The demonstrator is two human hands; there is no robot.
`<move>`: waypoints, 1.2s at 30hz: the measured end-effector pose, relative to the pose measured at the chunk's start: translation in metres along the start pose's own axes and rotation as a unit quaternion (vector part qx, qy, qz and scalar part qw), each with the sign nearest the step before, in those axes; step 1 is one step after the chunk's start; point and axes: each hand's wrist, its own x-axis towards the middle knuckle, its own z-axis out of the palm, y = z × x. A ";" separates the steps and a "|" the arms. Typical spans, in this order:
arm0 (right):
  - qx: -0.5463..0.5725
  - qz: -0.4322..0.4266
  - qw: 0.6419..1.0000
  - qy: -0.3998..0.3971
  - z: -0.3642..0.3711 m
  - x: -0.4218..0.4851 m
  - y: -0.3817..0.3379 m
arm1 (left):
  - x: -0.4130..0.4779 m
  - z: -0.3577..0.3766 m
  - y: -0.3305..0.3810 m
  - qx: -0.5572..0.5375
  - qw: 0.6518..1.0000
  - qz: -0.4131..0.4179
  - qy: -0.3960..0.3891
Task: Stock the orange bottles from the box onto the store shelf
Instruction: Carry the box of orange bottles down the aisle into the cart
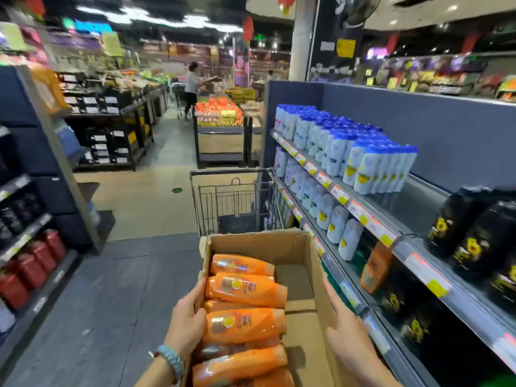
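1. Both hands gripped the open brown cardboard box [296, 247]: the left hand [186, 322] curled over its left wall, fingers closed on the rim and touching the bottles; the right hand [346, 328] lay flat and spread against the right outer wall.
2. Orange plastic bottles [245, 325] lay stacked along the box's left half; its right half was bare.
3. One orange bottle [375, 268] stood on the lower shelf [351, 296], beside black bottles [469, 227].
4. Judged best: rest the box steady, perhaps on the wire cart [234, 202], free one hand, then stand each bottle upright beside that one.
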 end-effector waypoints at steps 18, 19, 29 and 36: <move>-0.013 -0.002 0.999 -0.035 0.041 0.393 0.015 | 0.354 0.090 -0.074 0.030 0.997 -0.062 0.025; -0.032 0.005 0.999 -0.042 0.051 0.409 0.019 | 0.366 0.093 -0.081 0.036 0.997 -0.067 0.031; -0.047 0.031 0.996 -0.064 0.140 0.522 0.057 | 0.458 0.136 -0.202 0.051 0.989 -0.131 0.042; -0.054 0.026 0.995 -0.075 0.195 0.545 0.090 | 0.466 0.154 -0.267 0.066 0.985 -0.155 0.043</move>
